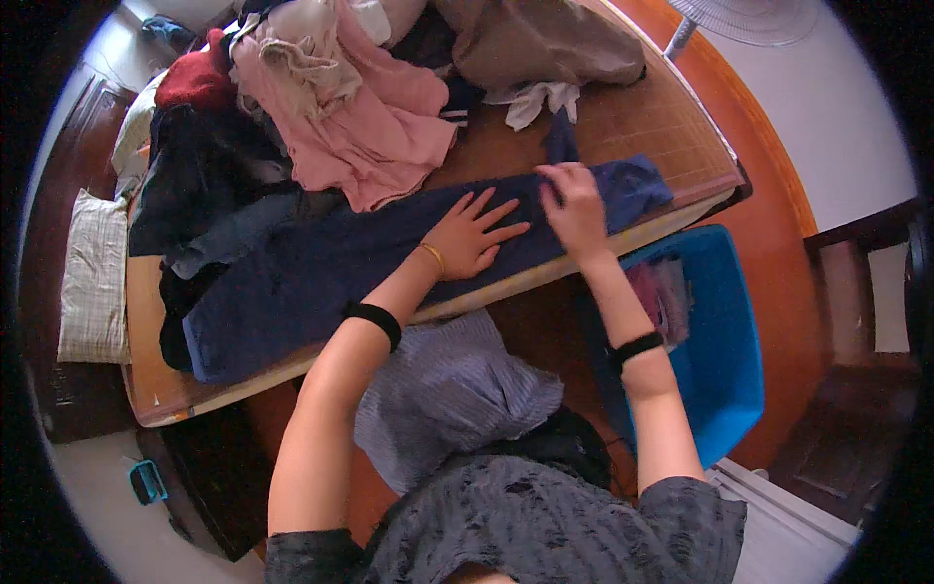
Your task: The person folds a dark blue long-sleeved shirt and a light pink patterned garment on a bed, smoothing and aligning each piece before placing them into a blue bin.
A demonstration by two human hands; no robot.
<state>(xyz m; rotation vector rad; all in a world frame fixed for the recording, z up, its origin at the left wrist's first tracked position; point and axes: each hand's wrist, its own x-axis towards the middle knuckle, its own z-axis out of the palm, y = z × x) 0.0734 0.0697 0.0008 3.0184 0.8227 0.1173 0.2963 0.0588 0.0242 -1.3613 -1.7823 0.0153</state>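
A long dark blue garment, which looks like trousers laid lengthwise, stretches across the front of a bed or mattress with a brown woven top. My left hand presses flat on its middle, fingers spread. Over its right part is my right hand, fingers bent downward; whether they pinch the cloth is hidden. Just beyond that hand, a narrow dark blue piece of cloth points away from me. The garment's right end looks rumpled and lies close to the front edge.
Behind lie a pink garment, a brown-grey cloth, a white cloth and dark clothes. A blue plastic bin holding some items stands at right. A pillow is at left, a fan at far right.
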